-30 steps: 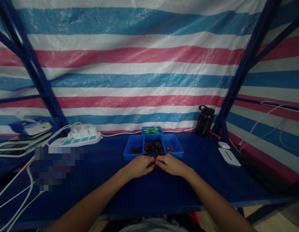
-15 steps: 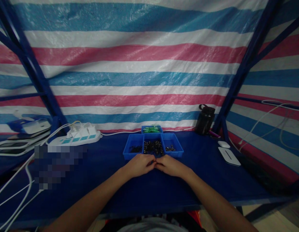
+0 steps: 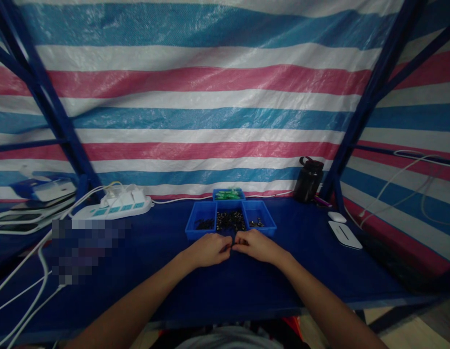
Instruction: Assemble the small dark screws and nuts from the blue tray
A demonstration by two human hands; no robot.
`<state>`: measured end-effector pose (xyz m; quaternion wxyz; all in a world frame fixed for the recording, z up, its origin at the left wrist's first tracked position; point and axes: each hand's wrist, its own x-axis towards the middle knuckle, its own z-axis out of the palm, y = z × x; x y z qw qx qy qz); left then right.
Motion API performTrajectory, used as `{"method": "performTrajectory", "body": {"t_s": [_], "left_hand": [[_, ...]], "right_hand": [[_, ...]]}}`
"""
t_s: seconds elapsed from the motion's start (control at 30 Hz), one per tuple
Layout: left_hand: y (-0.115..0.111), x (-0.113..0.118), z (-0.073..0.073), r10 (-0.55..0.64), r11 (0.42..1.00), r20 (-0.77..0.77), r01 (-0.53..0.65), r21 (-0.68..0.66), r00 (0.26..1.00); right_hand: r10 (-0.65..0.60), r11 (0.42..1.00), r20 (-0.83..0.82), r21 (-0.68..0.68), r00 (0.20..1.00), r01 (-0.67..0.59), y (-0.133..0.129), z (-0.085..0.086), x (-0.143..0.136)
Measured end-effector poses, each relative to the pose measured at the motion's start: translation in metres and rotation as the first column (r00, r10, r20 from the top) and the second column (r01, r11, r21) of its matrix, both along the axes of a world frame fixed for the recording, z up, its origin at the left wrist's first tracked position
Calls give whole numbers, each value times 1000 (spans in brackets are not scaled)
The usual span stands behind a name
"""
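Observation:
My left hand (image 3: 210,249) and my right hand (image 3: 254,245) meet just in front of the blue trays, both with fingers pinched. Whatever sits between the fingertips is tiny and dark, too small to name. Behind them, the middle blue tray (image 3: 230,205) bears a heap of small dark and brassy metal parts (image 3: 231,221). Thin black pieces (image 3: 205,224) lie in the left blue tray (image 3: 202,210). A few shiny metal bits (image 3: 257,222) rest in the right blue tray (image 3: 256,211).
A small blue tray of green pieces (image 3: 228,194) stands farther back. On the left are a white power strip (image 3: 119,209) and loose white cables (image 3: 45,261). At right stand a dark bottle (image 3: 309,180), a white case (image 3: 337,216) and a flat white device (image 3: 345,235).
My hands have drawn slightly apart at the fingertips, so a narrow gap shows between them. The trays and their contents look the same.

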<state>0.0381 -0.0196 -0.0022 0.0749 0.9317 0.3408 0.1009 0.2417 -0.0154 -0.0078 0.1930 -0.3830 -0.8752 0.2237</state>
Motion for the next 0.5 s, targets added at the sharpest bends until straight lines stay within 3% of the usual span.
{"method": "performTrajectory", "body": {"t_s": [0.23,0.5], "left_hand": [[2,1,-4,2,1000,3,-2,-7,1000],[1,2,-3,26,1000,12,-26,-9,1000]], "right_hand": [[63,993,-120,-88,991,-73,-2,-1,-2],[23,999,-24,45,999,-22,-6,7,-3]]}}
